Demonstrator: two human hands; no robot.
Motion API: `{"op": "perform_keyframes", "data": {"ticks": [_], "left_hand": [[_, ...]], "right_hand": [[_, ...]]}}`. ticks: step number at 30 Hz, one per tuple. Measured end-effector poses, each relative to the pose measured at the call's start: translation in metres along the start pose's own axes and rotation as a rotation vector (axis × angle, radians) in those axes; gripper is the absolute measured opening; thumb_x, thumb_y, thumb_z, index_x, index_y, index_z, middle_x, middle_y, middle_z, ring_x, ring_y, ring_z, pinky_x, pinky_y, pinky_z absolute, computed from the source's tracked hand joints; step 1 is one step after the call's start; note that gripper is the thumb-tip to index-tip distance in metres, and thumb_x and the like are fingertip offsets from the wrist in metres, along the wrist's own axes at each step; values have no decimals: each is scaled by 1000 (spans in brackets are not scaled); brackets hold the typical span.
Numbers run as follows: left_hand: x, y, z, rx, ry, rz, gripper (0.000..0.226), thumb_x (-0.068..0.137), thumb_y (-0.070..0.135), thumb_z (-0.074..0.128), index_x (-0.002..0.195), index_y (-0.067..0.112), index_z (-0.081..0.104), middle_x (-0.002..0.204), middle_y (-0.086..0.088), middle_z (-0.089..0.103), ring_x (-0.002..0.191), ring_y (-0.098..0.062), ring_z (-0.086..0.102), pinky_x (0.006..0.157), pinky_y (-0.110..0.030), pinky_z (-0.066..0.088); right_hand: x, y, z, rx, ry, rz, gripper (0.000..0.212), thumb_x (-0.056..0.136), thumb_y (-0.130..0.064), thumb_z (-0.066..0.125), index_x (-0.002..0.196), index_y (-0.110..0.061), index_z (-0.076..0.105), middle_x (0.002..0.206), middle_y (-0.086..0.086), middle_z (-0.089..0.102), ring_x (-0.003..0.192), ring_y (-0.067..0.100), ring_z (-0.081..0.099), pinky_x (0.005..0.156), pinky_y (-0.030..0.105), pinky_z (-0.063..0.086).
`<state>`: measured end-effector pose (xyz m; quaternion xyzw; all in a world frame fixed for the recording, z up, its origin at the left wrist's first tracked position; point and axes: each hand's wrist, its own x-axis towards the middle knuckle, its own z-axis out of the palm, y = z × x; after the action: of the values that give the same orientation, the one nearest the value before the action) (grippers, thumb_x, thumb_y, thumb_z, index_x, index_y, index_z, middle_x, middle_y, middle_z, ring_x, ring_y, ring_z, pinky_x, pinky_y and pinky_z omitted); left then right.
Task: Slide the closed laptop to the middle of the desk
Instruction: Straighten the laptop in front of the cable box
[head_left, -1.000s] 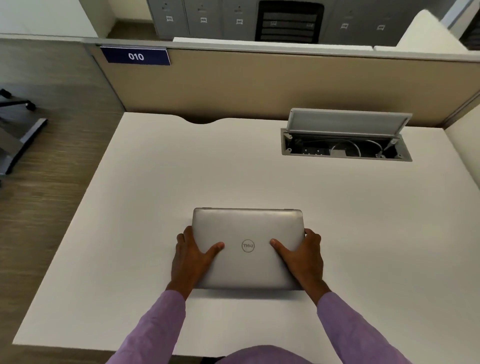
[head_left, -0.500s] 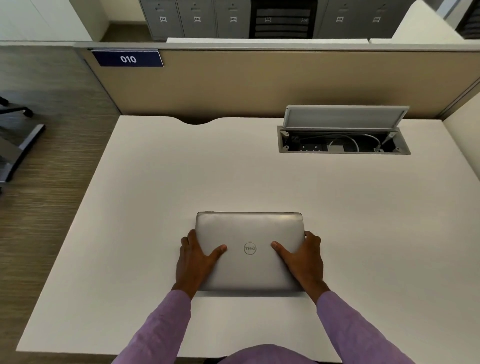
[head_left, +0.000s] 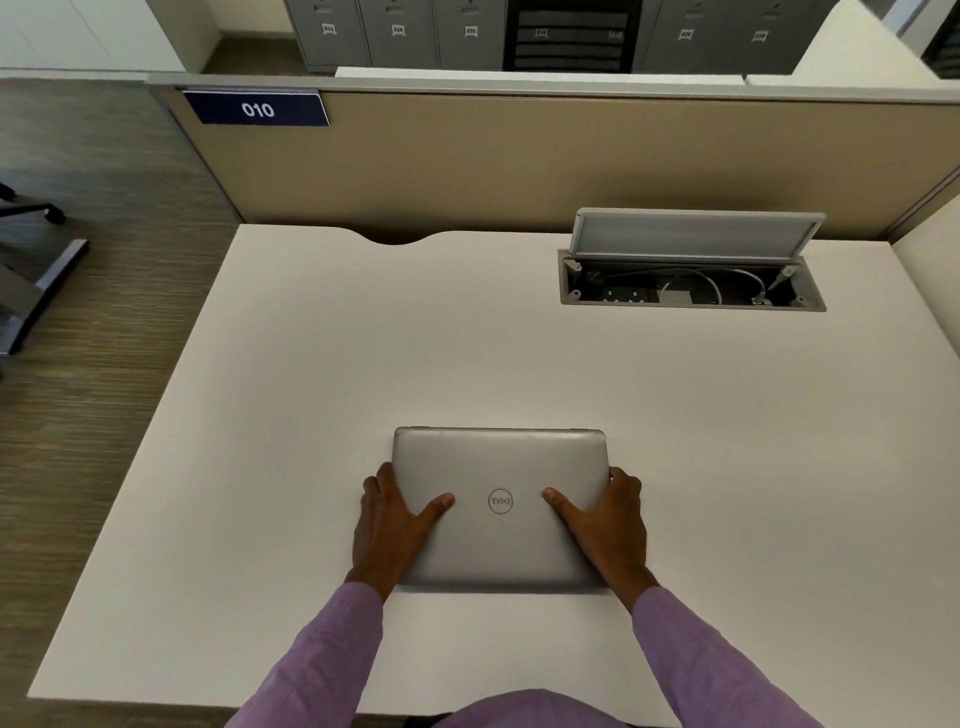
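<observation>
A closed silver laptop (head_left: 500, 467) with a round logo lies flat on the white desk (head_left: 363, 338), a little in front of the desk's middle. My left hand (head_left: 392, 525) grips its left edge, thumb resting on the lid. My right hand (head_left: 605, 525) holds the right edge the same way, thumb on the lid near the logo. Both purple sleeves reach in from the bottom of the view.
An open cable box (head_left: 691, 283) with its lid raised is set into the desk at the back right. A beige partition (head_left: 519, 161) with a "010" sign (head_left: 257, 109) closes the far side. A chair base (head_left: 31, 275) stands on the floor at left.
The laptop and both hands have slid slightly away from me across the desk. The grip on both edges is unchanged.
</observation>
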<state>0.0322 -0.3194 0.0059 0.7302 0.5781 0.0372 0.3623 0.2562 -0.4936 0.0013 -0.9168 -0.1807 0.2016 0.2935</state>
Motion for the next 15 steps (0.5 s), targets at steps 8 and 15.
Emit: {"op": "perform_keyframes", "data": {"ticks": [8,15], "left_hand": [[-1,-1,1,23,11,4,94,68,80,65,133,21,33,124,-2,45,116,-28,52,86,-44,50],[-3,2,1,62,33,11,92,70,79,64,132,18,35,123,-5,47,115,-30,52,86,-45,51]], "right_hand": [[1,1,2,-28,-2,-15,96,57,-82,74,123,-18,46,107,-6,40,104,24,57,76,42,55],[3,1,4,-72,-5,-16,98,58,-84,71,124,-17,45,113,-1,45,107,26,56,76,40,52]]}}
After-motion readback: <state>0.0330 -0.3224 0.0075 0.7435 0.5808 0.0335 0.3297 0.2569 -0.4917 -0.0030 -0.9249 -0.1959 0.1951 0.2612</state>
